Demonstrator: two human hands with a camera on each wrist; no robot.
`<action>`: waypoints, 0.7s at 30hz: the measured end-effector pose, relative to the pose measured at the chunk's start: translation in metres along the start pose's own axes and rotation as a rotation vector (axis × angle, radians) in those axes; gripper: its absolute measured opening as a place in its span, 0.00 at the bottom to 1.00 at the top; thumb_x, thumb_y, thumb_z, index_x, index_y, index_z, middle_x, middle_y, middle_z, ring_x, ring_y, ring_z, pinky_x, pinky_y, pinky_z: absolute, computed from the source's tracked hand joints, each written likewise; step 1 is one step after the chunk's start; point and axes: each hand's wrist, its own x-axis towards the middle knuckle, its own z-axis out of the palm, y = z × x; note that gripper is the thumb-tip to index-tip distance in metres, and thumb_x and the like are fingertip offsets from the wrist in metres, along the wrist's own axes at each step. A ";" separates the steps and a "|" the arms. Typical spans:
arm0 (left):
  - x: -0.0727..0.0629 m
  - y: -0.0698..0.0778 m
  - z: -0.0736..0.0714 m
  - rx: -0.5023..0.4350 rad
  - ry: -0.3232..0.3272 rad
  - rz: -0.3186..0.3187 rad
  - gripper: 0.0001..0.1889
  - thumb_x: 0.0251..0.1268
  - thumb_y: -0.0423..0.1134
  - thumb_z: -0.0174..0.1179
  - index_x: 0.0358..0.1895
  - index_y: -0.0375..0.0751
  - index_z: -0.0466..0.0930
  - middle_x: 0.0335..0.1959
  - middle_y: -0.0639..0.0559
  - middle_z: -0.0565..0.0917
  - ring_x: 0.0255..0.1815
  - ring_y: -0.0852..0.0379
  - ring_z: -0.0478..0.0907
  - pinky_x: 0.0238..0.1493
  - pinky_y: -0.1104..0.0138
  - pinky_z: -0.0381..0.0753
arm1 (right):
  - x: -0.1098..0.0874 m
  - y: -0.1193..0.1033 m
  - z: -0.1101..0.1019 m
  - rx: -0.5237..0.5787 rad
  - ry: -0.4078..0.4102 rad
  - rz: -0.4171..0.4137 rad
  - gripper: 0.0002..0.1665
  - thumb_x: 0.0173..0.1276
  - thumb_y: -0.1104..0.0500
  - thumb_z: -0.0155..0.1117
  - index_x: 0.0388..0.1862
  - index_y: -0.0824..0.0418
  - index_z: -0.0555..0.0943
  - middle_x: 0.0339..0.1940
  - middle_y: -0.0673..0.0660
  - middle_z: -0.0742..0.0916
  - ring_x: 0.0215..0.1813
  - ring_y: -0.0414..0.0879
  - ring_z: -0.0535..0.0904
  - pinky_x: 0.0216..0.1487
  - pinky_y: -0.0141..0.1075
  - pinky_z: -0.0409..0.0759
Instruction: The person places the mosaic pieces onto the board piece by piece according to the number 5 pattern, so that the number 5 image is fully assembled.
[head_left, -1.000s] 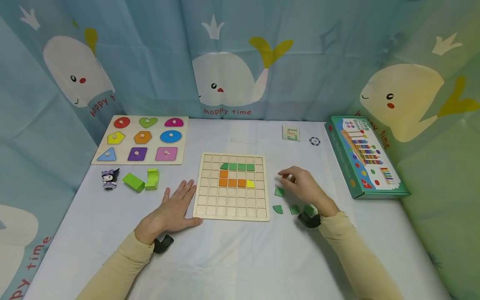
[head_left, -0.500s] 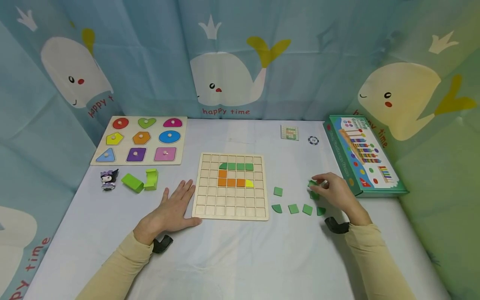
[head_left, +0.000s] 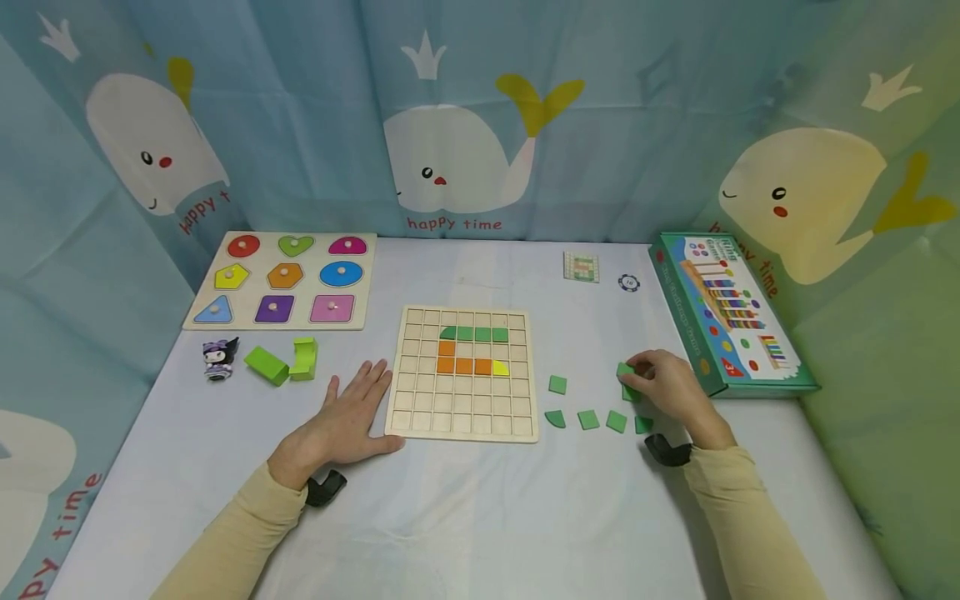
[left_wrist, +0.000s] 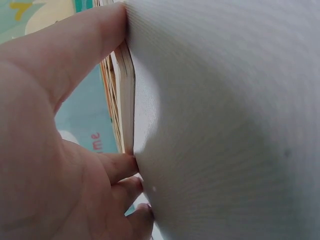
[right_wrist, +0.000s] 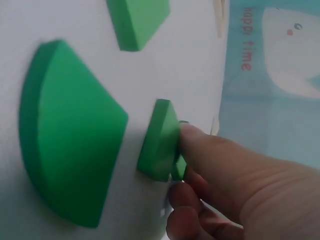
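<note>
My left hand [head_left: 348, 421] lies flat, fingers spread, at the left edge of the square wooden grid board [head_left: 461, 417]; in the left wrist view its thumb [left_wrist: 95, 30] touches the board's edge [left_wrist: 128, 100]. Green, orange and yellow tiles sit in the board's cells. Right of it, my right hand [head_left: 671, 392] pinches a green tile [head_left: 624, 370] at the table, thumb and fingers bent. A square green tile [right_wrist: 161, 142] is close by the thumb in the right wrist view, and a quarter-round green tile [right_wrist: 72, 135] lies nearer the camera. The fingertip contact is partly hidden.
More green tiles [head_left: 588, 419] lie between board and right hand. A shape puzzle [head_left: 307, 257], a small figurine [head_left: 219, 359] and light green blocks [head_left: 267, 365] stand left. A pattern card [head_left: 581, 267], a round chip [head_left: 629, 283] and a green box [head_left: 735, 317] are right.
My right hand has moved right, from beside the board to the green tiles near the box, and its fingers have closed on one. My left hand stays at the board.
</note>
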 end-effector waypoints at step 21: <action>0.000 0.001 -0.001 0.001 -0.011 -0.009 0.54 0.58 0.63 0.62 0.76 0.30 0.50 0.78 0.38 0.48 0.77 0.40 0.40 0.65 0.33 0.39 | 0.015 -0.089 0.047 0.089 0.035 -0.320 0.14 0.63 0.59 0.72 0.42 0.67 0.84 0.36 0.54 0.84 0.26 0.41 0.71 0.24 0.34 0.71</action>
